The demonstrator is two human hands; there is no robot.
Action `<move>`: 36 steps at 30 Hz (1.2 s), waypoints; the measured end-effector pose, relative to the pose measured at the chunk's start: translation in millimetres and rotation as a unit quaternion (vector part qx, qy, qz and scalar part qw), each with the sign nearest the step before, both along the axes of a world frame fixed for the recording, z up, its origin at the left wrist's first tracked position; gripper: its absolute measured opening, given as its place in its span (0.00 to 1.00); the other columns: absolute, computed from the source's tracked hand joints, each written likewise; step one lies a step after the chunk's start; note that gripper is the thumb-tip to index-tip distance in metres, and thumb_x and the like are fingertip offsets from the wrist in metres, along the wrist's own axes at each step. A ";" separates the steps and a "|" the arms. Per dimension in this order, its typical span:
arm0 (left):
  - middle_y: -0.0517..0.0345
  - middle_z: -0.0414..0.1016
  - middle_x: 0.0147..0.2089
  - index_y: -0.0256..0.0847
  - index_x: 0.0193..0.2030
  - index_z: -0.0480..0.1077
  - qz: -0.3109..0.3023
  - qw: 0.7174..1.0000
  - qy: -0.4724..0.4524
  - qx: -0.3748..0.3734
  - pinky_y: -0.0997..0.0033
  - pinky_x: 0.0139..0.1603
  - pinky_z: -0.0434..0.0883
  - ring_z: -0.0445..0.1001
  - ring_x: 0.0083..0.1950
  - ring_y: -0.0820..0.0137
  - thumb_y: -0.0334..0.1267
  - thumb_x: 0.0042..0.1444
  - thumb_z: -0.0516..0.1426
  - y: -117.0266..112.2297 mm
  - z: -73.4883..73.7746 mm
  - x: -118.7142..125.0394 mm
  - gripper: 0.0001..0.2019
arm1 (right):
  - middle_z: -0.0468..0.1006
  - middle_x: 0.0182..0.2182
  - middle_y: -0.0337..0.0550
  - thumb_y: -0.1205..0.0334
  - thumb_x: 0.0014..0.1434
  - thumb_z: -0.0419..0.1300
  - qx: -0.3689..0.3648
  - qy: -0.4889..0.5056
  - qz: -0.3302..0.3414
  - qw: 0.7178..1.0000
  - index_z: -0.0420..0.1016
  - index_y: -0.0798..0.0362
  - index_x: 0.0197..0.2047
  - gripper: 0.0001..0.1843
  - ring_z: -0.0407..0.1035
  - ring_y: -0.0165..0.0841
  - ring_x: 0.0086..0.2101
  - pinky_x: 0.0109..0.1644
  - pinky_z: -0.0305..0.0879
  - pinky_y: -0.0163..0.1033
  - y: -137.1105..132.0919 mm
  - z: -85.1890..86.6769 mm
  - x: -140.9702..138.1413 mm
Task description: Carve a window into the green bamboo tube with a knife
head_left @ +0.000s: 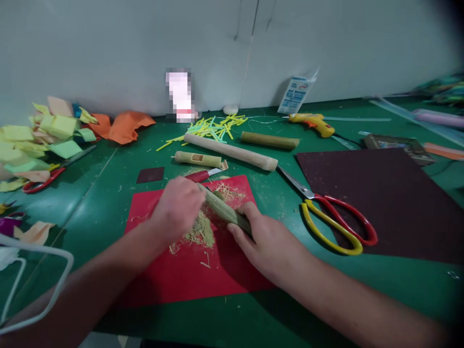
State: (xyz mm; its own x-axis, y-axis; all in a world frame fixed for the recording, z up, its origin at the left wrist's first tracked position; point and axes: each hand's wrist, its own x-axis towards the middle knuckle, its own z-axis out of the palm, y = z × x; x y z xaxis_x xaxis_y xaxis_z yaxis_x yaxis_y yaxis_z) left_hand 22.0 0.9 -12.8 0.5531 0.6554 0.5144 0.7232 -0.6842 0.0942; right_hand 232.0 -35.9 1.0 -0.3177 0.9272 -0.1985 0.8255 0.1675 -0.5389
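Observation:
My right hand [266,241] grips the near end of a green bamboo stick [223,209] that slants over a red mat [192,268]. My left hand [179,208] is closed and motion-blurred against the stick's upper part; what it holds is hidden. A heap of pale shavings [201,232] lies on the mat under the hands. A red-handled knife [203,175] lies at the mat's far edge.
Red and yellow scissors [335,222] lie right of the mat, partly on a dark sheet [391,198]. Behind are a wooden dowel [230,151], two bamboo pieces, coloured strips [212,126] and a yellow glue gun [313,122]. Paper scraps [43,140] and red scissors sit left.

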 end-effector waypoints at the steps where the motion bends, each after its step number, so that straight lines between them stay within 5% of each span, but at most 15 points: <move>1: 0.53 0.71 0.33 0.36 0.32 0.72 -0.016 1.000 0.003 -0.014 0.64 0.38 0.62 0.65 0.36 0.67 0.32 0.59 0.50 -0.6 -0.3 0.4 0.10 | 0.75 0.29 0.44 0.56 0.61 0.47 -0.004 -0.005 0.001 1.000 0.59 0.51 0.40 0.09 0.69 0.37 0.28 0.26 0.51 0.36 0.2 -0.1 -0.2; 7: 0.52 0.71 0.32 0.36 0.31 0.72 0.028 0.999 0.006 0.026 0.63 0.37 0.62 0.65 0.36 0.67 0.33 0.59 0.50 5.7 -1.6 -4.1 0.10 | 0.75 0.29 0.44 0.55 0.61 0.47 -0.001 0.002 -0.004 1.000 0.60 0.51 0.41 0.10 0.70 0.37 0.28 0.26 0.51 0.36 0.5 0.5 -0.8; 19: 0.54 0.71 0.33 0.36 0.33 0.71 -0.031 0.999 -0.014 -0.023 0.64 0.39 0.63 0.66 0.36 0.68 0.32 0.59 0.50 2.4 -0.4 0.6 0.09 | 0.75 0.29 0.44 0.56 0.61 0.47 0.001 -0.008 0.004 1.000 0.59 0.52 0.41 0.09 0.69 0.36 0.27 0.26 0.52 0.36 0.1 1.6 -1.8; 23: 0.52 0.71 0.33 0.36 0.33 0.72 0.024 0.999 -0.016 0.022 0.63 0.37 0.62 0.65 0.36 0.66 0.33 0.59 0.51 2.6 0.3 1.0 0.09 | 0.75 0.30 0.44 0.55 0.61 0.47 0.000 -0.007 -0.006 1.000 0.60 0.52 0.41 0.10 0.70 0.37 0.28 0.26 0.52 0.36 0.3 1.6 -1.0; 28: 0.53 0.71 0.33 0.37 0.34 0.72 -0.045 0.999 0.017 -0.016 0.63 0.39 0.62 0.65 0.37 0.67 0.31 0.59 0.50 -4.3 1.5 7.1 0.10 | 0.75 0.29 0.45 0.56 0.61 0.48 0.004 0.006 0.005 1.000 0.60 0.52 0.41 0.09 0.70 0.36 0.29 0.26 0.52 0.36 -0.4 0.2 -0.4; 32: 0.52 0.71 0.32 0.36 0.33 0.72 0.028 0.999 0.000 0.016 0.62 0.37 0.62 0.64 0.36 0.66 0.33 0.59 0.51 0.3 2.0 2.7 0.10 | 0.75 0.29 0.44 0.56 0.61 0.47 0.002 0.003 -0.003 1.000 0.60 0.52 0.41 0.09 0.70 0.36 0.29 0.26 0.52 0.36 -0.3 2.2 -0.9; 36: 0.53 0.71 0.33 0.37 0.36 0.72 -0.034 0.999 0.006 -0.036 0.62 0.39 0.63 0.65 0.37 0.66 0.31 0.59 0.50 -8.7 2.4 8.3 0.10 | 0.75 0.29 0.44 0.57 0.61 0.48 0.004 -0.003 0.004 1.000 0.60 0.52 0.40 0.09 0.70 0.35 0.28 0.25 0.51 0.36 -0.4 2.7 -1.4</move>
State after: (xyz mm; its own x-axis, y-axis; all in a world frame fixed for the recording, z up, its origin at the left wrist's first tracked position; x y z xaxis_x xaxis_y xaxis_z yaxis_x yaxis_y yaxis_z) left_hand 30.2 -7.9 -10.5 0.6033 0.6513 0.4603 0.6773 -0.7231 0.1354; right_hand 230.5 -36.3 3.7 -0.3238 0.9262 -0.1935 0.8278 0.1782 -0.5320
